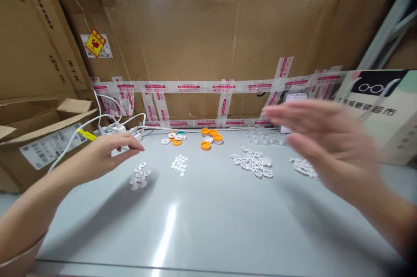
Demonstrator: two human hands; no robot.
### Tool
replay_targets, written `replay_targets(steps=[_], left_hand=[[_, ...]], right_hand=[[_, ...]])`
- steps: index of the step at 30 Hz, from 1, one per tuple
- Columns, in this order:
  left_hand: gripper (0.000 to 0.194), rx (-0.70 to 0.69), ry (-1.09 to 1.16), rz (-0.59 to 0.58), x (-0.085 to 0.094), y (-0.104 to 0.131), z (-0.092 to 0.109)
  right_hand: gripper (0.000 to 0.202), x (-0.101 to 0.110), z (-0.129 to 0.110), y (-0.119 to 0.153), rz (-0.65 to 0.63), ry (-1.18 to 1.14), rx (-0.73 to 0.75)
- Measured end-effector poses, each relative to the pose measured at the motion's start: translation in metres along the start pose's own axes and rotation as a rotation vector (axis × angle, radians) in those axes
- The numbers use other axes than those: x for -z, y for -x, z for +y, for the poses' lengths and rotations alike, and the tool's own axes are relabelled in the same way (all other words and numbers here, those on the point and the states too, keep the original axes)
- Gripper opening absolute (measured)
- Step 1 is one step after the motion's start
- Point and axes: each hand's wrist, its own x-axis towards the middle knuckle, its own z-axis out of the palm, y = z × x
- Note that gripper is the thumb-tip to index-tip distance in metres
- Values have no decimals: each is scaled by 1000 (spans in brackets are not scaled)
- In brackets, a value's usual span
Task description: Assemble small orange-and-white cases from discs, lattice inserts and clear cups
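Note:
My left hand (114, 151) hovers over the left of the table, above a small heap of white stemmed discs (140, 177); its fingertips and thumb are nearly together, with a gap showing between them and nothing visible in it. My right hand (332, 142), blurred by motion, is raised at the right with fingers stretched out, holding nothing visible. It partly covers a pile of white pieces (302, 167). Between the hands lie small white discs (180, 163) and white openwork pieces (252, 161).
Orange and white rings (206, 145), more discs (165, 141) and clear cups (260, 134) line the back of the grey table (208, 225). A phone (296, 97) leans behind my right hand. Cables (143, 120), an open carton (52, 146) and large cardboard (208, 33) border the table.

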Motion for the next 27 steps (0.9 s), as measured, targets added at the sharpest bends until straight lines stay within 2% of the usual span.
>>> replay_targets(steps=[2,4,6,8,15,17,19,21,23,25,27], left_hand=[[22,35,-18,-147,-11,-13,-11],[22,91,-13,-229,-19,-15,-23],[22,126,-3,-256,-24,-13,-30],[22,150,3,-266,-27,-11,-33],[20,179,9,-308,-41,-14,-36],[20,178,1,-301,-39,-14,-38],[19,188,-22,-239,-30,-14,-35],[19,167,-41,-113,-20,-17,-20],[18,56,-17,-8,-13,-24,9],[16,-88,68,-44,-17,-36,46],[13,-226,138,-115,-31,-50,81]], right_hand=[[19,-10,14,0,-148,75,-105],[20,-20,29,3,-292,144,-250],[24,-30,41,8,-398,158,-346],[25,-36,47,13,-459,146,-367],[26,-37,47,19,-487,119,-365],[26,-36,47,18,-472,111,-387],[28,-35,47,16,-456,101,-422],[30,-35,47,15,-445,87,-457],[32,-36,48,14,-440,67,-484],[33,-37,49,14,-440,50,-496],[32,-38,49,17,-444,43,-495]])
